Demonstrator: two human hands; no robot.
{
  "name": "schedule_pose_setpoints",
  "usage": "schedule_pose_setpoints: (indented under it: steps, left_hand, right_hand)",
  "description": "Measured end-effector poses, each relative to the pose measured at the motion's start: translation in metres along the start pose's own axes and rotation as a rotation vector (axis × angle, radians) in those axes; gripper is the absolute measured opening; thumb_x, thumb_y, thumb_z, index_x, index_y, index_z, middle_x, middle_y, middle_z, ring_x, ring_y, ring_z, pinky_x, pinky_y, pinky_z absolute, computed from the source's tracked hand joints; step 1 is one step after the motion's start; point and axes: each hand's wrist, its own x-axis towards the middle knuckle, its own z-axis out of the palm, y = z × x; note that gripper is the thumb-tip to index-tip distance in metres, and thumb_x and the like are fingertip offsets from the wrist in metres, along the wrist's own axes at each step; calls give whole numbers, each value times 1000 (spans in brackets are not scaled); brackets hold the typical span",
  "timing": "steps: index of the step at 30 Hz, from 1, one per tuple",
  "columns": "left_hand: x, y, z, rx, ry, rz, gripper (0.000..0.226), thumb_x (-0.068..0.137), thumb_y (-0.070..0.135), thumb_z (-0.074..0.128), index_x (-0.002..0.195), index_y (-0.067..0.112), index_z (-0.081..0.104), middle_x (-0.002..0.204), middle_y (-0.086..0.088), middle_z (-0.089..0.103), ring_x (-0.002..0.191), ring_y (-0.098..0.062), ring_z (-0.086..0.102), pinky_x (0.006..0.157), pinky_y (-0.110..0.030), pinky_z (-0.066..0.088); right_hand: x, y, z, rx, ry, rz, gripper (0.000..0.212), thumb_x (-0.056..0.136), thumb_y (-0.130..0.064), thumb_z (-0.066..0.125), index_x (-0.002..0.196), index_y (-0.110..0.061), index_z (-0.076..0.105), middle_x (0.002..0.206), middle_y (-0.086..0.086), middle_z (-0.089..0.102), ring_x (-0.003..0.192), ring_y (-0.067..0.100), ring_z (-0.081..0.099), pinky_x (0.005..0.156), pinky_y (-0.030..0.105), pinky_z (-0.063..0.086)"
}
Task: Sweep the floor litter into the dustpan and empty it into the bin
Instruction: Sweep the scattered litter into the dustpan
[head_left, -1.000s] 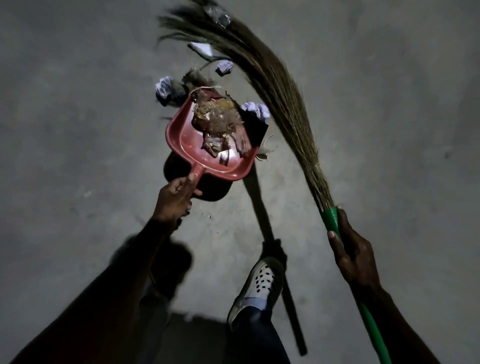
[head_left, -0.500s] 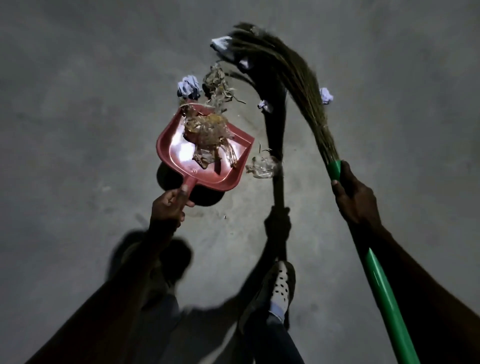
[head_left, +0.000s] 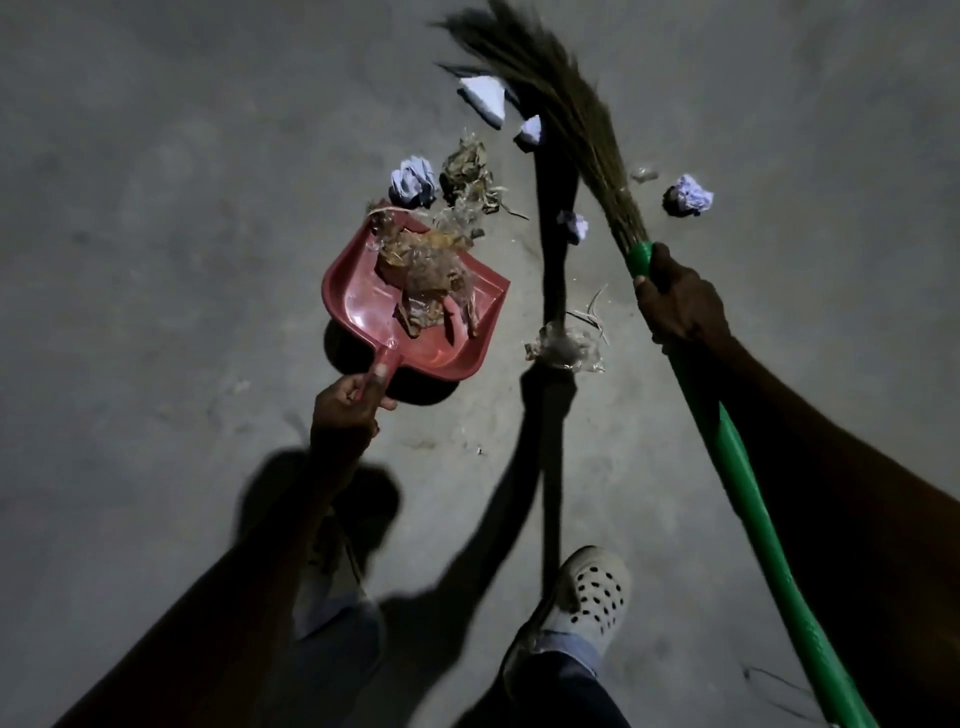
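The left hand (head_left: 347, 402) grips the red dustpan (head_left: 358, 306) handle; the right hand (head_left: 678, 306) grips the broom (head_left: 748, 483). Beyond the dustpan, blurred bristles hide some litter (head_left: 532, 130).

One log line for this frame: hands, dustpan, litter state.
left hand: holds dustpan handle | right hand: grips broom | dustpan: part-filled | paper balls: loose on floor | bin: not visible
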Motion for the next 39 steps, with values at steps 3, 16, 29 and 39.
schedule_pose_setpoints:
  steps: [3, 16, 29, 39]
  left_hand:
    - [2, -2, -3, 4, 0, -43, 45, 89, 51, 65, 83, 7, 70, 65, -4, 71, 51, -25, 52, 56, -46, 51]
    - [1, -47, -6, 39, -23, -113, 52, 73, 64, 67, 78, 12, 70, 66, -7, 73, 61, -31, 63, 53, -32, 48]
    - [-36, -27, -3, -68, -41, -81, 57, 94, 53, 58, 98, -4, 68, 42, 8, 56, 51, -25, 45, 49, -32, 37]
    - [-56, 3, 11, -60, -134, -45, 53, 98, 46, 55, 104, -5, 64, 45, 10, 57, 32, -8, 36, 55, -40, 39]
  right_hand:
    - [-25, 13, -1, -89, -54, -30, 61, 92, -44, 40, 150, -23, 38, 119, 27, 66, 95, 48, 66, 85, 49, 54]
    - [-178, 133, 51, -11, -195, -74, 55, 98, -46, 49, 147, -52, 25, 109, 19, 71, 98, 38, 68, 75, 37, 48]
    - [-287, 149, 41, 114, -35, -106, 56, 93, -56, 43, 143, -69, 22, 115, 18, 71, 93, 36, 68, 77, 41, 55]
    - [-289, 161, 12, 230, 190, 6, 57, 99, -38, 59, 142, -65, 32, 126, -3, 69, 80, 15, 60, 75, 40, 54]
